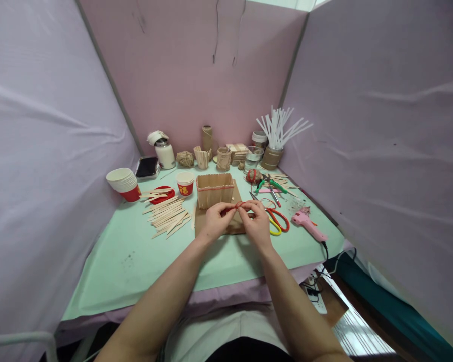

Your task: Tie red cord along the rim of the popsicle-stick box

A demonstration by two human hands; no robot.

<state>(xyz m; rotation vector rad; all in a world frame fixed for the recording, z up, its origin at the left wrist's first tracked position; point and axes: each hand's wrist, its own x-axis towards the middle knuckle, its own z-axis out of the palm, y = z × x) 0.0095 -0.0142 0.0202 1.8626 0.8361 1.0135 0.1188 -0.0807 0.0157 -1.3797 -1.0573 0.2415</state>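
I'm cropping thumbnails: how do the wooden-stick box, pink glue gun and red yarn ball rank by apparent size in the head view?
Largest to smallest:
wooden-stick box
pink glue gun
red yarn ball

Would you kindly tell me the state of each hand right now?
Left hand: closed in a pinch, holding the red string.
Right hand: closed in a pinch too, holding the same red string.
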